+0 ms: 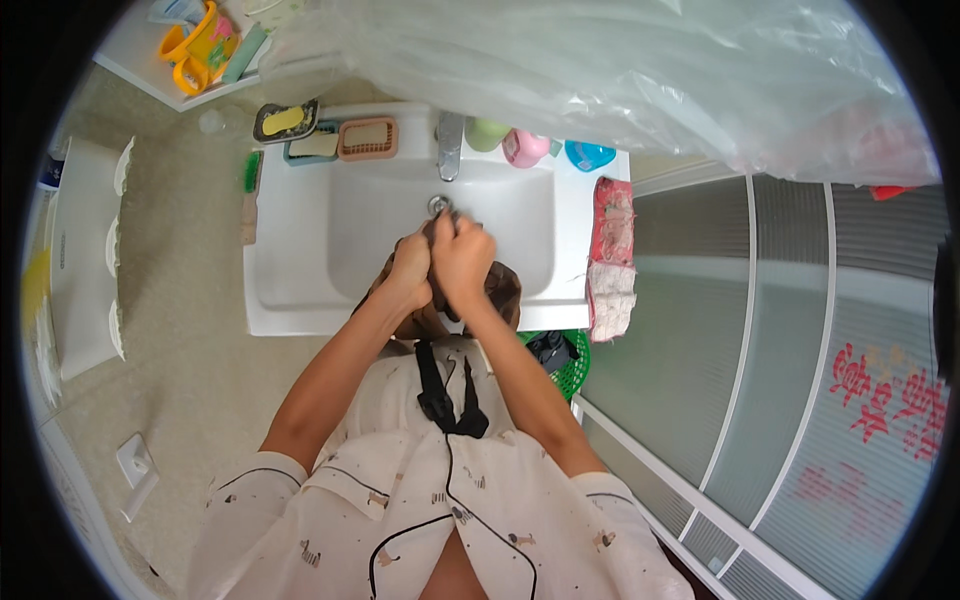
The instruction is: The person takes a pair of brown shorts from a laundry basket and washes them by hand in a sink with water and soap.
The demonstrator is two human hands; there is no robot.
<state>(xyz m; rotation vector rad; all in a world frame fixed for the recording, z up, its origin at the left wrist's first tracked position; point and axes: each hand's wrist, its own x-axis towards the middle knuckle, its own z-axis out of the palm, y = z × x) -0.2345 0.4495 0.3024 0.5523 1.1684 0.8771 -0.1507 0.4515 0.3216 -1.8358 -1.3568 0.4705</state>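
Observation:
My left hand (412,266) and my right hand (463,259) are side by side over the front of a white washbasin (360,247). Both are closed on a dark brown patterned cloth (504,289), which bunches up between them and hangs at the basin's front edge against my body. Just beyond my hands lies the metal drain (439,204), partly hidden by them. A chrome faucet (450,150) points down toward it; no flowing water can be made out.
Soap dishes (367,139) line the basin's back left, with a pink bottle (525,148) at the back right. A red and white cloth (613,247) hangs over the right edge. Below stands a green basket (576,367). Plastic sheeting (600,67) hangs overhead.

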